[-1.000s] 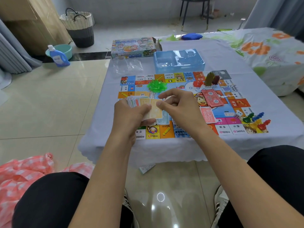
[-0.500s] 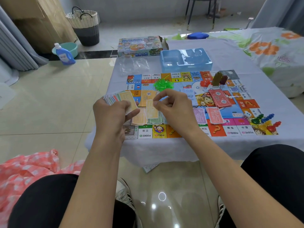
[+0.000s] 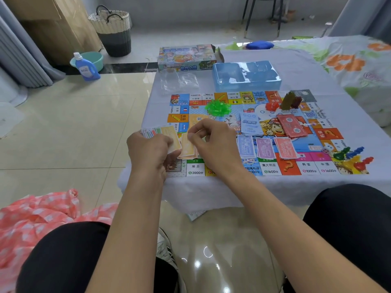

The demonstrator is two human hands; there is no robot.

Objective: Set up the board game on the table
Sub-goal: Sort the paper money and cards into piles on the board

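Observation:
The colourful game board lies flat on the cloth-covered table. My left hand grips a fanned stack of play money over the board's near left corner. My right hand pinches an orange note just above a small pile of notes there. Blue, purple and pink note piles lie in a row to the right. A heap of green houses, red and dark hotels and coloured pawns sit on the board.
A blue plastic insert tray, the game box and a clear plastic bag lie beyond the board. A floral-covered bed stands to the right. On the floor are a detergent bottle, a basket and pink checked cloth.
My left hand carried the fanned money out to the left, then came partly back. My right hand went down to the note pile and now holds an orange note over it.

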